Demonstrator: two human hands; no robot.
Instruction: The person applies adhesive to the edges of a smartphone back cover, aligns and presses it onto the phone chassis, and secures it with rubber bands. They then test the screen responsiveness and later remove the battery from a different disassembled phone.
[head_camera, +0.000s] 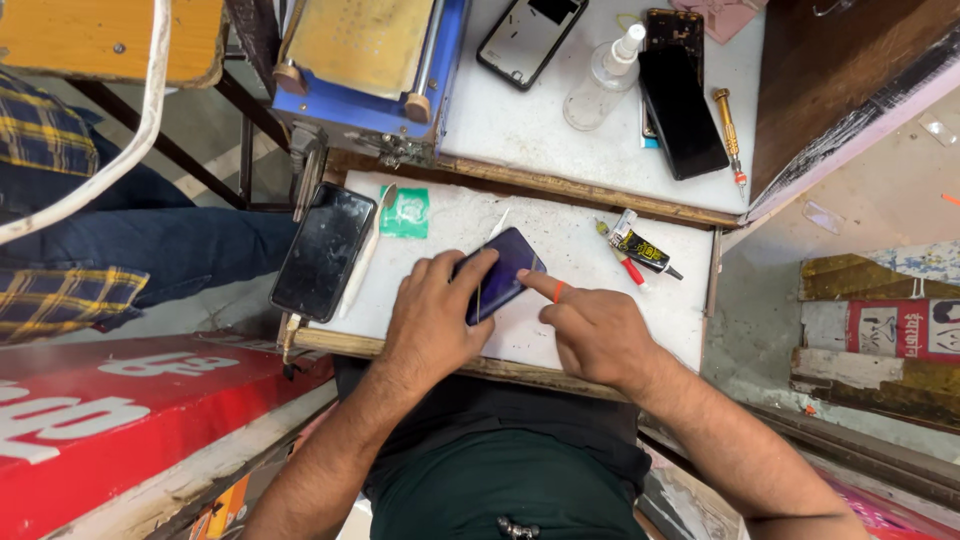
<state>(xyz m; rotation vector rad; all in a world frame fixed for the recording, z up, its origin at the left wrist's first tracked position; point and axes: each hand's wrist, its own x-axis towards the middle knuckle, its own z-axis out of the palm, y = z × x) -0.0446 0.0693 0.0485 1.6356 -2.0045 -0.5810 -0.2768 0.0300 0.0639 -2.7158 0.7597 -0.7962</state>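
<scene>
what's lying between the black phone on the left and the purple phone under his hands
In the head view, a white spatula-like tool beside the black phone, then bare white board up to the purple phone.

Both your bare forearms reach up from the bottom edge and converge at centre. Your left hand (432, 318) lies palm down, fingers spread and slightly curled, thumb tucked under. Your right hand (592, 328) is loosely fisted, its index finger extended toward the left.

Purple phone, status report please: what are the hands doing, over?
Left hand flat on purple phone, pinning it. Right hand index fingertip at its edge. Glue tube lies apart, nothing blocking.
</scene>
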